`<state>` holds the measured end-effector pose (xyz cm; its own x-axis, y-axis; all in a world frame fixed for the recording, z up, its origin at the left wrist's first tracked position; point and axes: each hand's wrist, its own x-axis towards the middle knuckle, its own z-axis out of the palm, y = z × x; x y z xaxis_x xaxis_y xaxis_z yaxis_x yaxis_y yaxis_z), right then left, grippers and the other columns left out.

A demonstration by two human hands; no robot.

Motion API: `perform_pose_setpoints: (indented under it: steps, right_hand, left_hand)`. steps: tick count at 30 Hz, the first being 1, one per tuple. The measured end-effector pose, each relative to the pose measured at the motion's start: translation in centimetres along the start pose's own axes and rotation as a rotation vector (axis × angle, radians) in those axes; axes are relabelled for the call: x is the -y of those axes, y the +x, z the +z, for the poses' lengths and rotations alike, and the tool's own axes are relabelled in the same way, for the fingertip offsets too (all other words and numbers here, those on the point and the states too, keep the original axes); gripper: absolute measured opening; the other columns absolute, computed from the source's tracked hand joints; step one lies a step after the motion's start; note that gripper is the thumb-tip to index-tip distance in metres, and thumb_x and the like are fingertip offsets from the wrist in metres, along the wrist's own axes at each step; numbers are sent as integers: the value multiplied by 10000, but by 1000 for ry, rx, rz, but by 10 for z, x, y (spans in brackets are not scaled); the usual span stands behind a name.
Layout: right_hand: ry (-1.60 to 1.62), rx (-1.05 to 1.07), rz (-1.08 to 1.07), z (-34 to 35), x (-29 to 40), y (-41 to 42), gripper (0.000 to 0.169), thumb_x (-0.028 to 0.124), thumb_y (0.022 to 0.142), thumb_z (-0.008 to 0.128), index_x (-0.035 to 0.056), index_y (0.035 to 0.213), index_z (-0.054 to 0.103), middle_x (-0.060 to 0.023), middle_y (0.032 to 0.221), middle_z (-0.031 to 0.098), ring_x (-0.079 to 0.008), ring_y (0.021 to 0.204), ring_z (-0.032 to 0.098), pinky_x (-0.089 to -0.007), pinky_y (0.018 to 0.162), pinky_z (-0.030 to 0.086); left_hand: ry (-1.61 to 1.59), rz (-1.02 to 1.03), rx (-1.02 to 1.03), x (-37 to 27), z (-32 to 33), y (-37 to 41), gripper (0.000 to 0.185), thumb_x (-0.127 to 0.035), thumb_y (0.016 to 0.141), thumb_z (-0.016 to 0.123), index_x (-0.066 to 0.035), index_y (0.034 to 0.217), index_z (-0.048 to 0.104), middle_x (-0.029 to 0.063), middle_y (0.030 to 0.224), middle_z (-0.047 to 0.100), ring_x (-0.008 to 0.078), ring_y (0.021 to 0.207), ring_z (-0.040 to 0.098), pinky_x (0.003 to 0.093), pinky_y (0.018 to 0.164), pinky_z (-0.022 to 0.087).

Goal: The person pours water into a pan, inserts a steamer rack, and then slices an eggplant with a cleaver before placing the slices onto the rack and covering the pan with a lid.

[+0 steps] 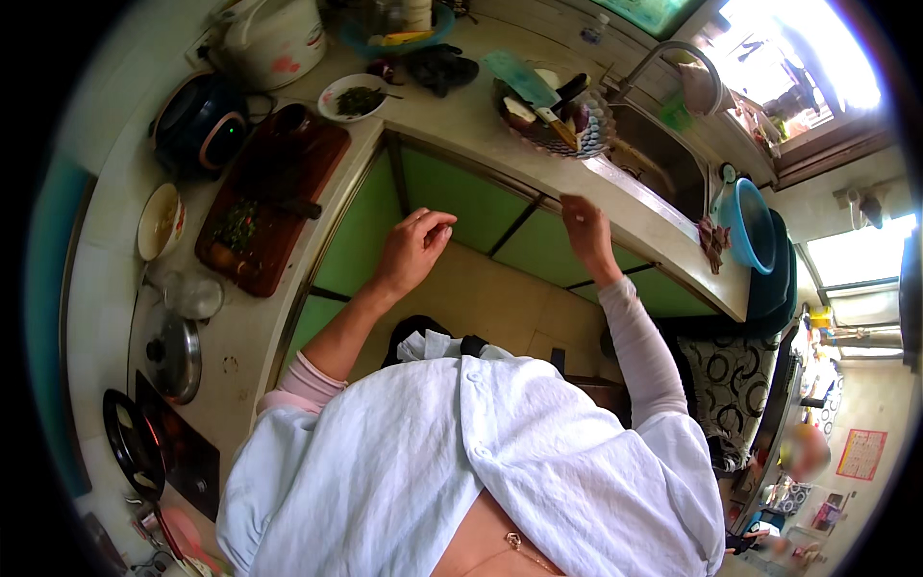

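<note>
My left hand [416,247] hangs over the floor near the left counter's edge, its fingers curled in with nothing visible in them. My right hand [588,232] is up by the front edge of the sink counter, blurred, with its fingers bent; its inside is hidden. Just beyond it stands a scalloped glass bowl [597,133] holding purple eggplants [575,88]. Across that bowl rests a cleaver [530,83] with a wooden handle. Left of my left hand lies a wooden cutting board [306,162] with chopped greens [236,225] and a dark-handled knife [303,209].
A steel sink [660,159] with a curved faucet [678,47] adjoins the bowl. A plate of chopped greens [355,97] and a black bag [441,68] sit at the corner. Leftward are a dark rice cooker [198,130], a pot lid [173,353] and a black pan [133,443].
</note>
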<state>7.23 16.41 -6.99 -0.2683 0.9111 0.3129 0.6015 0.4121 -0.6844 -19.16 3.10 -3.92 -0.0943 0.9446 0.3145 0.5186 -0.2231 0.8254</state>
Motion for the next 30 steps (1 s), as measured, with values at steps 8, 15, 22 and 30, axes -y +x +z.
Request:
perform_pose_setpoints:
  steps: [8,15,22,30]
  right_hand:
    - [-392,-54,-251,53,-71,169,423,37,738,504,70,1158,470,-183,972,527,-352,918,504,-415,773,417]
    - [-398,119,-255,63,-105,220,528,65,709,538,115,1218,410,-148,903,562,-325,855,542,-428,677,435]
    - [127,78,152,-24,-93,231,486,29,726,546,112,1199,470,-89,755,593,-146,578,552,-275,547,447]
    - [427,73,301,-99,-143,239,364,32,783,535,58,1146,531,39,653,485,-11,502,405,-174,442,332]
  left_hand:
    - [-22,31,36,31,57,115,137,-44,813,565,-25,945,596,61,808,571,137,646,551,247,586,450]
    - [-81,-103,-3,60,80,211,152,-62,813,559,-24,958,579,95,834,574,185,682,576,280,602,465]
    - [226,157,-78,86,125,312,182,-90,802,554,-43,978,566,103,915,570,277,815,565,368,674,462]
    - [615,7,36,142,217,406,535,-323,668,720,13,1045,540,186,1010,557,296,955,536,362,798,437]
